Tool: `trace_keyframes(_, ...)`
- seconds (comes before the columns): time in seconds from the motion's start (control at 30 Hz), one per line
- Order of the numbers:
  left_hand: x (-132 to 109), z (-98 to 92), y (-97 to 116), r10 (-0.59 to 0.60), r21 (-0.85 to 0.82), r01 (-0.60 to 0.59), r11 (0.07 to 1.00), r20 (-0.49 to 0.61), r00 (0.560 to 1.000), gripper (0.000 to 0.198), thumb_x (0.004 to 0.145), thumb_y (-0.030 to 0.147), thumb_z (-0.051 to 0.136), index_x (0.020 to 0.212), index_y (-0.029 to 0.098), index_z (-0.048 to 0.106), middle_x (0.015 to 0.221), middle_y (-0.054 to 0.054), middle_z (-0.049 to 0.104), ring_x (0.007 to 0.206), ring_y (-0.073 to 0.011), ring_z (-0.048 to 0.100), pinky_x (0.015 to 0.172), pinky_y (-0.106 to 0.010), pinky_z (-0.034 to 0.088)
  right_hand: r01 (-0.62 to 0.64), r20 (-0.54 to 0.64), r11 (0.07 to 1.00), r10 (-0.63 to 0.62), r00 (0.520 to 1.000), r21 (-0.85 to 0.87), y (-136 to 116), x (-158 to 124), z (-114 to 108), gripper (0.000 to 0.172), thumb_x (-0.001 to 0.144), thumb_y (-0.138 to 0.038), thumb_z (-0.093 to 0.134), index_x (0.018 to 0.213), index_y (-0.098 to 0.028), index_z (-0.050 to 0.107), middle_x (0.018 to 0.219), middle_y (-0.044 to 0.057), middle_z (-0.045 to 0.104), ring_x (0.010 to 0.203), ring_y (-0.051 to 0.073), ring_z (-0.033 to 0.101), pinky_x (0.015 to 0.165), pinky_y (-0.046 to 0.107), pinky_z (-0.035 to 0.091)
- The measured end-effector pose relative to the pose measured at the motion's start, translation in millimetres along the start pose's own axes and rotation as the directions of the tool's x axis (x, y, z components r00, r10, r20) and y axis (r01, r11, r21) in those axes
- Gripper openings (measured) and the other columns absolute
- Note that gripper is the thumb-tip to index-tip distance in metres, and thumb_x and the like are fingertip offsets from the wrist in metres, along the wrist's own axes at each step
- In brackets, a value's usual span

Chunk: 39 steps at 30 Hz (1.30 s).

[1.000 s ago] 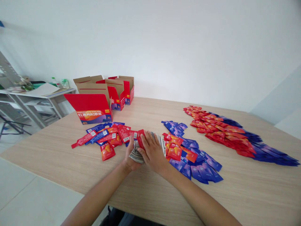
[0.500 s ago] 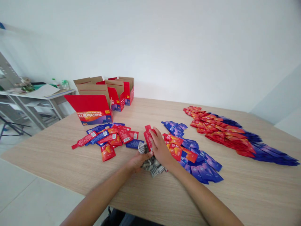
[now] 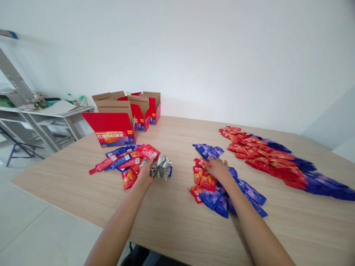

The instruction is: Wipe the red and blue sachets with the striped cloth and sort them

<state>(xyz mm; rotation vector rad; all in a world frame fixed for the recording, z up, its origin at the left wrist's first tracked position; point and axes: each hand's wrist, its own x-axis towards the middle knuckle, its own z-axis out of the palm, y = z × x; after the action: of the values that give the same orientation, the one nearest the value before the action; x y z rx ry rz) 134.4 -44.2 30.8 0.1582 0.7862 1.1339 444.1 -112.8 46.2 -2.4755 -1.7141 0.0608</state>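
Note:
My left hand (image 3: 146,173) is closed around a crumpled grey-and-white striped cloth (image 3: 161,168), above the right side of the left pile of red and blue pouches (image 3: 129,180). A red pouch (image 3: 150,150) with a barcode lies just beyond those fingers; whether they touch it I cannot tell. Over the middle pile, my right hand (image 3: 219,170) has its fingers apart, with the thumb side at a red-orange pouch (image 3: 208,181). Blue pouches (image 3: 212,197) lie around and below that hand, partly hidden by the wrist.
Open red cardboard boxes (image 3: 115,129) with raised brown flaps stand at the back left. A long overlapping spread of red pouches (image 3: 266,159) and blue pouches (image 3: 330,181) covers the right side. Behind the wooden table (image 3: 172,214) is a white wall; a desk (image 3: 66,112) stands farther left.
My left hand has moved left and away with the cloth, to the left pile. My right hand has left the red pouch it was wiping and moved right onto the middle pile.

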Motion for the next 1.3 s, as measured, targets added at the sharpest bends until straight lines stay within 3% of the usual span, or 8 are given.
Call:
trace_keyframes(0.27, -18.4, 11.4, -4.6, 0.109, -0.032, -0.113, 0.993, -0.107, 0.988, 0.021, 0.097, 0.027, 0.057, 0.081, 0.015, 0.064, 0.067, -0.003, 0.073, 0.052, -0.0152, 0.069, 0.057, -0.029, 0.062, -0.053, 0.088, 0.995, 0.06, 0.994, -0.08, 4.9, 5.6, 1.2, 0.061, 0.086, -0.041, 0.072, 0.136, -0.013, 0.054, 0.129, 0.023, 0.064, 0.121, 0.036, 0.062, 0.093, 0.041, 0.048)
trace_keyframes(0.43, -32.3, 17.3, -15.7, 0.059, -0.108, -0.07, 0.992, -0.104, 0.993, 0.02, 0.096, 0.018, 0.053, 0.08, 0.014, 0.064, 0.064, -0.003, 0.072, 0.049, -0.0162, 0.068, 0.052, -0.028, 0.061, -0.087, 0.095, 0.996, 0.09, 0.991, -0.03, 15.9, 7.3, -10.7, 0.03, 0.086, -0.034, 0.068, 0.111, -0.017, 0.069, 0.115, 0.015, 0.072, 0.109, 0.028, 0.068, 0.081, 0.031, 0.049)
trace_keyframes(0.7, -49.4, 24.2, -19.9, 0.101, -0.203, -0.108, 0.973, -0.045, 0.994, 0.019, 0.095, 0.013, 0.05, 0.095, 0.013, 0.07, 0.072, -0.003, 0.075, 0.06, -0.0147, 0.072, 0.061, -0.025, 0.061, -0.035, -0.095, 0.991, 0.048, 0.994, 0.131, 18.9, 5.6, -32.4, 0.024, 0.093, -0.037, 0.058, 0.099, -0.017, 0.07, 0.105, 0.014, 0.073, 0.101, 0.027, 0.067, 0.076, 0.029, 0.045)
trace_keyframes(0.83, -54.6, 22.7, -28.3, 0.002, -0.147, 0.009, 0.989, 0.073, 0.997, 0.02, 0.094, 0.015, 0.051, 0.098, 0.012, 0.071, 0.076, -0.006, 0.077, 0.064, -0.0176, 0.073, 0.067, -0.029, 0.062, 0.084, -0.217, 0.964, -0.028, 0.976, 0.253, 4.4, -0.9, -48.0, 0.031, 0.095, -0.043, 0.049, 0.097, -0.017, 0.068, 0.092, 0.009, 0.073, 0.086, 0.023, 0.065, 0.072, 0.029, 0.045)
trace_keyframes(0.9, -57.1, 21.6, -35.3, -0.093, -0.064, 0.101, 0.993, 0.119, 0.989, 0.018, 0.093, 0.015, 0.053, 0.095, 0.011, 0.071, 0.077, -0.008, 0.077, 0.066, -0.0194, 0.074, 0.068, -0.031, 0.062, 0.188, -0.296, 0.901, -0.07, 0.953, 0.39, -9.3, -9.9, -55.2, 0.036, 0.095, -0.047, 0.048, 0.098, -0.017, 0.067, 0.088, 0.006, 0.072, 0.08, 0.021, 0.063, 0.07, 0.028, 0.046)
trace_keyframes(1.03, -62.8, 21.0, -48.8, -0.183, 0.087, 0.171, 0.981, 0.149, 0.972, 0.016, 0.093, 0.02, 0.057, 0.09, 0.011, 0.071, 0.075, -0.009, 0.076, 0.067, -0.0223, 0.074, 0.07, -0.035, 0.062, 0.41, -0.409, 0.571, -0.138, 0.902, 0.711, -51.4, -39.9, -58.4, 0.039, 0.09, -0.056, 0.058, 0.093, -0.018, 0.068, 0.082, 0.002, 0.07, 0.071, 0.019, 0.061, 0.064, 0.028, 0.048)
trace_keyframes(1.2, -65.9, 16.9, -53.7, -0.221, 0.077, 0.208, 0.975, 0.269, 0.938, 0.032, 0.1, 0.034, 0.05, 0.093, 0.011, 0.071, 0.079, -0.009, 0.076, 0.07, -0.0198, 0.073, 0.069, -0.031, 0.06, 0.613, -0.59, 0.694, -0.331, 0.737, 0.377, -105.4, -78.5, -32.5, 0.026, 0.099, -0.039, 0.053, 0.093, -0.021, 0.071, 0.088, 0.008, 0.066, 0.083, 0.023, 0.061, 0.078, 0.034, 0.051)
trace_keyframes(1.3, -63.9, 12.5, -49.5, -0.228, -0.004, 0.244, 0.97, 0.33, 0.916, 0.043, 0.103, 0.04, 0.042, 0.086, 0.013, 0.07, 0.078, -0.007, 0.075, 0.064, -0.0146, 0.07, 0.062, -0.024, 0.057, 0.688, -0.508, 0.715, -0.55, 0.663, 0.123, -120.4, -90.5, -16.2, 0.02, 0.099, -0.03, 0.054, 0.093, -0.018, 0.07, 0.095, 0.013, 0.066, 0.09, 0.026, 0.061, 0.083, 0.04, 0.052)
